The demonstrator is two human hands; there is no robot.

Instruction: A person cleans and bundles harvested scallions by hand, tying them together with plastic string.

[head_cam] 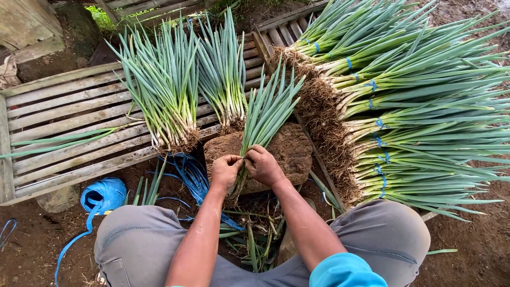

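both hands meet over the big brown stone, which serves as the work block in front of the person's knees. the left hand and the right hand are closed tight around the lower stems of a bunch of green onions, knuckles almost touching, thumbs and fingertips pinched at the same spot on the bunch. the bunch stands nearly upright against the near face of the stone, its roots hanging below the hands and its leaves fanning up over the stone's top; held like this, the stems stay squeezed together at one narrow waist. whether a strand of string lies under the fingers is too small to tell.

just left of the stone lie loose blue strings, and further left of it a blue string roll, both within easy reach of the left hand. behind the stone and to its left, untied-looking bunches lean on a slatted wooden rack with roots toward the person. to the right of the stone, a stack of tied bundles lies flat with blue bands around them and roots all facing the stone, so finished ones stay apart from the rest. trimmed leaf scraps litter the dirt between the stone and the person's lap.
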